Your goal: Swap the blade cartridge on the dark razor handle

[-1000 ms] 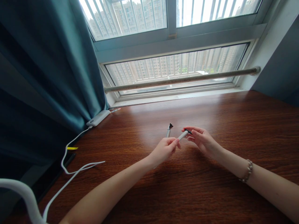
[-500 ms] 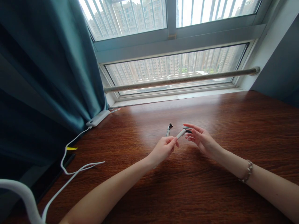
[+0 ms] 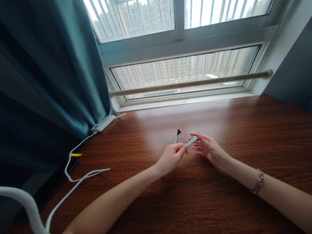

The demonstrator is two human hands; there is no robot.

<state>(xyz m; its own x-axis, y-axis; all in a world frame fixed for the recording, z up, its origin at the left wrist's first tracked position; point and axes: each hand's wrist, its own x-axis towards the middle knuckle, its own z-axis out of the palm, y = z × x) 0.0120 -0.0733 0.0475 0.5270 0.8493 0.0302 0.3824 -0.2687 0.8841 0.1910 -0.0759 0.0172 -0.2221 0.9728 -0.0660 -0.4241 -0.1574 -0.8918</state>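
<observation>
My left hand [image 3: 172, 156] is closed around one end of a slim white comb-like tool [image 3: 191, 142], whose far end points up and right. My right hand [image 3: 211, 149] pinches a small dark-and-silver piece [image 3: 198, 138] between thumb and index finger, and the other fingers curl loosely below. Tool tip and piece meet or overlap; I cannot tell whether they are joined. Just beyond my left hand, a thin silver-stemmed item with a black tip [image 3: 178, 131] rests on the brown wooden table [image 3: 151, 126], its lower end hidden by that hand.
At the table's left, a white power bank [image 3: 103, 123] lies against the blue curtain [image 3: 73, 65], with a white cable [image 3: 66, 165] running from it. A yellow strip [image 3: 76, 155] sits near a dark flat object. Behind the table is a window with a horizontal rail [image 3: 190, 85].
The white tool has turned, so its short dark teeth no longer show. My right fingers have closed in, bringing the dark piece over the tool's tip. The silver-stemmed item stays put.
</observation>
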